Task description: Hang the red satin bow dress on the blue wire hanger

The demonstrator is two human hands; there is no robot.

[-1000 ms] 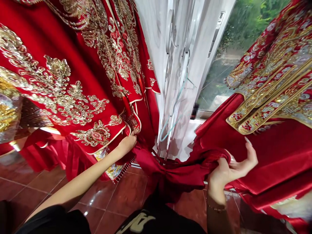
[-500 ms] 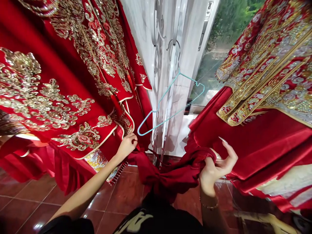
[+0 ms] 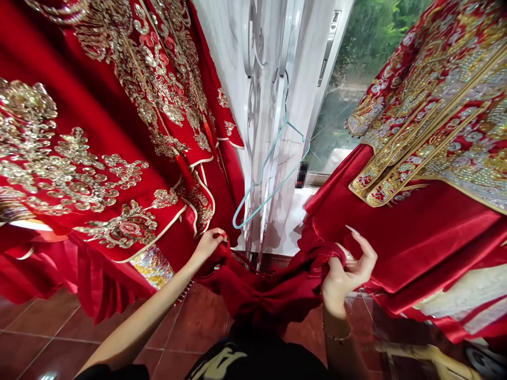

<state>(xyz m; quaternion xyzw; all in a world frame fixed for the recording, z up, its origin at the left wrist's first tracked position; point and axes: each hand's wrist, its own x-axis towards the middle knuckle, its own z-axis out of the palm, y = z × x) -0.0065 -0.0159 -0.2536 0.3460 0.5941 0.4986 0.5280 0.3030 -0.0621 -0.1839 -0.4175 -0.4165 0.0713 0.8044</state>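
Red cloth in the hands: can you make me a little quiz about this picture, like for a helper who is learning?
1. True or false: the left hand and the right hand both grip the plain red cloth that stretches between them.
2. Pick one: what colour is the hanger that hangs by the white curtain? A pale blue, B black, C yellow.
3. Fill the gap: just below the right hand, the arm wears a thin ____.

Key
1. True.
2. A.
3. bracelet.
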